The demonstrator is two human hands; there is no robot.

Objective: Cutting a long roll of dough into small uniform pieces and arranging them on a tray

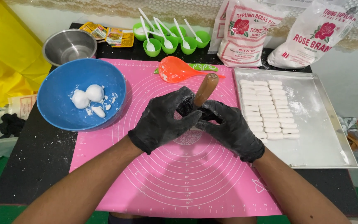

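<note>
Both my hands wear black gloves dusted with flour and meet over the pink silicone mat. My left hand and my right hand are closed together around the lower end of a wooden-handled tool, whose brown handle sticks up between them. What lies under the fingers is hidden. A blue bowl to the left holds two white dough balls and scraps. On the right, a metal tray carries rows of small white dough pieces.
An orange plastic scoop lies at the mat's far edge. Behind it stand several green cups with white spoons, a steel bowl, sachets and two flour bags. A yellow sheet hangs at left.
</note>
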